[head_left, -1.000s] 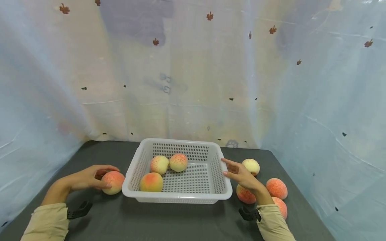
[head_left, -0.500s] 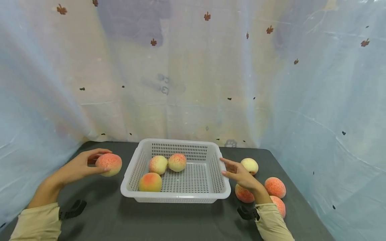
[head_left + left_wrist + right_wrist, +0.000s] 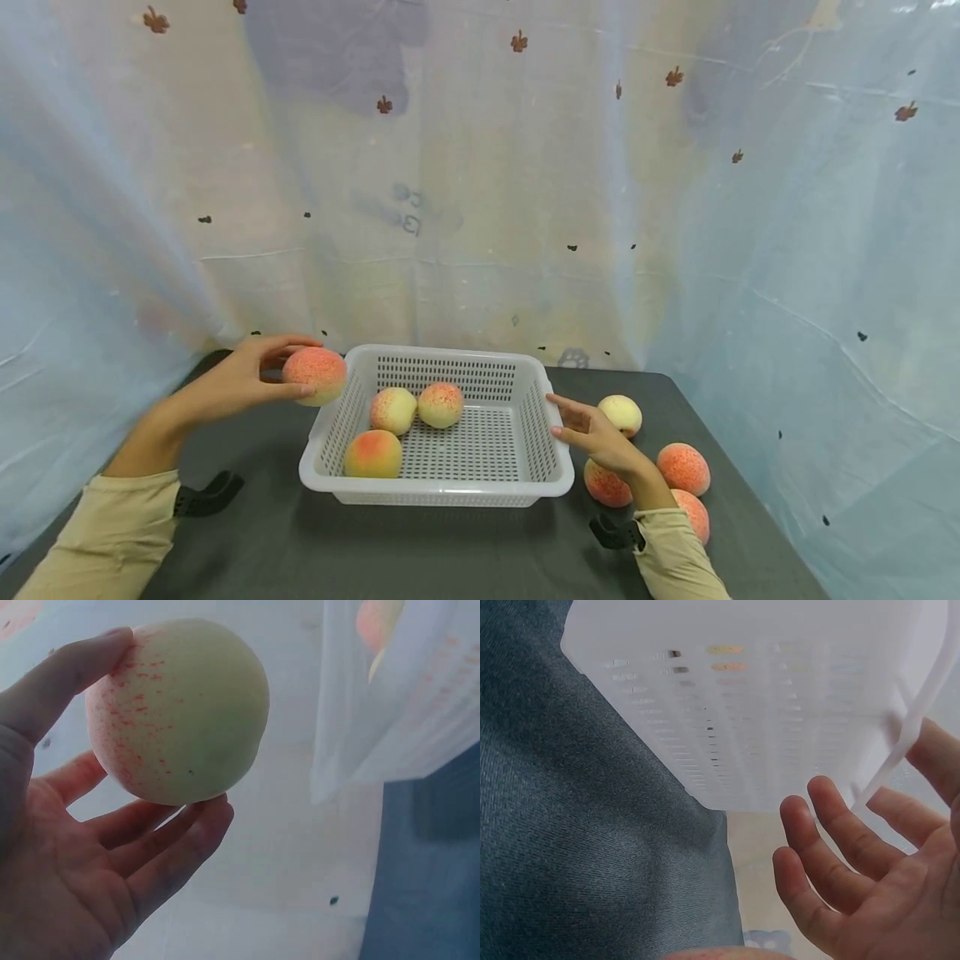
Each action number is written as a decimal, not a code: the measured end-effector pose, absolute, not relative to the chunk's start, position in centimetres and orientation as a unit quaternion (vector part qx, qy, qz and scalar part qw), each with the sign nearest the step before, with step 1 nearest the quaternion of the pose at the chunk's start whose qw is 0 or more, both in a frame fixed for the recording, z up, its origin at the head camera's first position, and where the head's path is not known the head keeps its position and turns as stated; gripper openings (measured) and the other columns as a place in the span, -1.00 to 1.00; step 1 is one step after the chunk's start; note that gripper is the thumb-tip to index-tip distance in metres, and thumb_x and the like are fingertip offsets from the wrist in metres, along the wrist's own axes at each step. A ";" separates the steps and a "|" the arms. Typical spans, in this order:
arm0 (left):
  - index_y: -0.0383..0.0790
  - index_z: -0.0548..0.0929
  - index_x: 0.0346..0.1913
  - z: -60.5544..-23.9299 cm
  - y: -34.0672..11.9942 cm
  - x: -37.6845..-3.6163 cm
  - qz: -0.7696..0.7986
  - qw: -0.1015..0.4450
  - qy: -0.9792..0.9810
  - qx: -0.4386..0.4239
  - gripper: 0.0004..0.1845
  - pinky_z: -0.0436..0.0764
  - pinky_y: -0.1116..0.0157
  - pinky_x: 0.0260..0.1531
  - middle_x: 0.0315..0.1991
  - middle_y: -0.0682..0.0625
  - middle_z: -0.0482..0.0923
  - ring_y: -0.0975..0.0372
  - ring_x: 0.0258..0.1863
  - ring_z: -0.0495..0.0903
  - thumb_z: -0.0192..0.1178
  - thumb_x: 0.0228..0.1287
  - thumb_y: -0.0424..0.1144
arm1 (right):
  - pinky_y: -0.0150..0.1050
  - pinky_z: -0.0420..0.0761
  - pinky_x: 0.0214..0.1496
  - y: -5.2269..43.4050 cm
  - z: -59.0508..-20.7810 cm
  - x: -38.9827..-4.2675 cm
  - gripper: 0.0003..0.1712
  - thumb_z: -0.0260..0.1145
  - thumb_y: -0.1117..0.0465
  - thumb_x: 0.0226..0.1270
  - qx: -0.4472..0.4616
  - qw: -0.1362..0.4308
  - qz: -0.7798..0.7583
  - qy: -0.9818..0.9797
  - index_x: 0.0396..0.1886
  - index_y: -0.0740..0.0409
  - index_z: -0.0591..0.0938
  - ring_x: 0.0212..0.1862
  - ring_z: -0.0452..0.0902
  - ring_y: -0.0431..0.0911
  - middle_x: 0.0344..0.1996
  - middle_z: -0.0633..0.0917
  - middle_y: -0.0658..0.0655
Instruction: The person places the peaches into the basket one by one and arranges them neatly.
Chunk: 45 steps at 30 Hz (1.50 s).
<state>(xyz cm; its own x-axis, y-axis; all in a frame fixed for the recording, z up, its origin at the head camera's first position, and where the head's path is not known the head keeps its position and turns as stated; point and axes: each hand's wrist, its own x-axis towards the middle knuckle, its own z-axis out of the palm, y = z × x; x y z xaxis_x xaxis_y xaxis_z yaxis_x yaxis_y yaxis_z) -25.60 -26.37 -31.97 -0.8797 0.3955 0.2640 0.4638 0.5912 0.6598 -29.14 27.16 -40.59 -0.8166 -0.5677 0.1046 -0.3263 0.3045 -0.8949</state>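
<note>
Round speckled peach [image 3: 316, 374], perforated plastic basket [image 3: 438, 489]

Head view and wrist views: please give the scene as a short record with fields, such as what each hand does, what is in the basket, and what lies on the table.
left hand: holds a peach in the air at the basket's left rim
right hand: open, at the basket's right side
basket: white, holds three peaches
table: dark; four peaches lie on it to the right of the basket
background: pale curtain with small leaf marks

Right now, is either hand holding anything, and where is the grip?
The left hand holds a peach by its sides, thumb opposite fingers. The right hand, fingers straight, holds nothing.
</note>
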 end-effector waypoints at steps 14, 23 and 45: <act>-0.18 0.46 0.26 -32.5 -19.9 -27.3 -0.380 -0.054 -0.872 -0.304 -0.37 0.69 0.19 -0.03 0.16 -0.17 0.59 0.06 0.06 0.63 0.47 0.20 -0.08 | -0.11 0.61 0.31 27.0 -40.5 -29.1 -0.22 0.19 0.21 0.56 -0.276 0.119 -0.521 0.799 0.60 0.33 0.09 0.31 0.53 0.20 0.37 0.45 0.49; -0.02 0.52 0.19 -35.1 -16.2 -27.8 -0.364 -0.078 -0.881 -0.292 -0.39 0.62 0.21 -0.09 0.13 -0.11 0.59 0.10 0.04 0.60 0.52 0.09 -0.04 | 0.02 0.58 0.34 27.0 -40.6 -29.0 -0.22 0.19 0.21 0.56 -0.277 0.121 -0.527 0.794 0.60 0.34 0.08 0.35 0.44 0.36 0.39 0.41 0.50; -0.10 0.54 0.21 -38.2 -13.3 -27.2 -0.348 -0.090 -0.873 -0.330 -0.38 0.68 0.24 -0.11 0.19 -0.13 0.58 -0.01 0.13 0.61 0.51 0.07 -0.11 | -0.18 0.63 0.28 27.1 -40.5 -29.1 -0.21 0.19 0.22 0.56 -0.277 0.121 -0.524 0.796 0.60 0.34 0.08 0.32 0.54 0.18 0.42 0.39 0.48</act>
<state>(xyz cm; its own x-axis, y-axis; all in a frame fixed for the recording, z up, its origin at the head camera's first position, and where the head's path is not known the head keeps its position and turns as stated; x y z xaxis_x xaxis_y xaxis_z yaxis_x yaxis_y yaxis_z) -27.20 -13.28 -38.19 -0.7654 0.6394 0.0729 0.5140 0.5393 0.6671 -29.07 27.05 -40.54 -0.8166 -0.5690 0.0971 -0.3146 0.2976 -0.9014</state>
